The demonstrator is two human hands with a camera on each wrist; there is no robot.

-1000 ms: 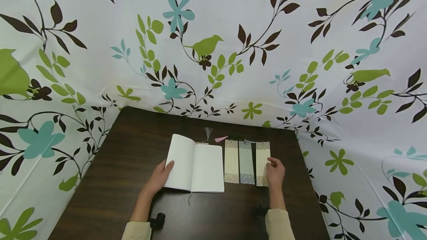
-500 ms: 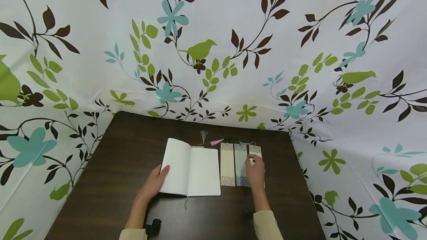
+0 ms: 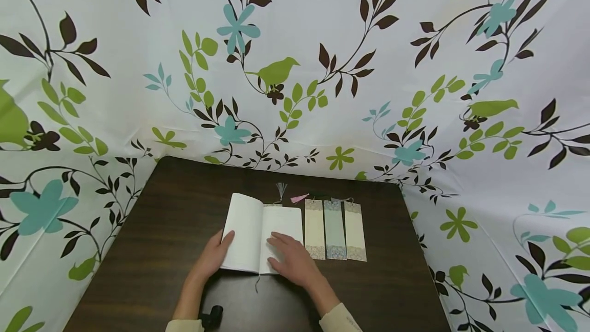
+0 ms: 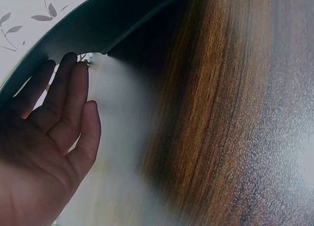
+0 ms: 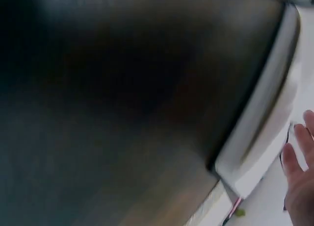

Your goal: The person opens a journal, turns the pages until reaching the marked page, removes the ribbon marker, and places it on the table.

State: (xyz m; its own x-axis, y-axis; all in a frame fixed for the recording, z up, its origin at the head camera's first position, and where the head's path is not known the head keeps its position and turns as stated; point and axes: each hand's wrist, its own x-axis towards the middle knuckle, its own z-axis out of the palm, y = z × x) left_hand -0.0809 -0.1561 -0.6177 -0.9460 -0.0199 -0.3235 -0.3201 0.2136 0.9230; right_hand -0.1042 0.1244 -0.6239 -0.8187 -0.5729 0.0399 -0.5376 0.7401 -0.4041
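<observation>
In the head view the blank notebook [image 3: 243,234] lay open on the dark wood desk [image 3: 161,234], straight in front of the person, its spine and long axis running away from them. The left hand [image 3: 214,251] was at the notebook's left edge, thumb over the page, pinching that side. The right hand [image 3: 293,260] was spread over the right page, fingers loose and apart, holding nothing; I couldn't tell whether they pressed the paper. Just beyond the notebook's right edge lay a cream bookmark [image 3: 314,229], then a blue-green bookmark [image 3: 335,229], then an outer cream bookmark [image 3: 355,232], all with long axes close to the spine's line. So the notebook sat between the hands, and the right hand was the nearer one to the bookmarks. A gray tassel [image 3: 281,189] and a pink tassel [image 3: 299,198] lay past the notebook's far side, and a ribbon marker [image 3: 257,284] trailed from its near edge.

The left wrist view showed that hand's fingers nearly straight against the underside of the notebook's dark cover [image 4: 117,22].

In the right wrist view, blurred page edges [image 5: 265,108] slanted beside the right hand, whose fingers were extended and partly cut off.
</observation>
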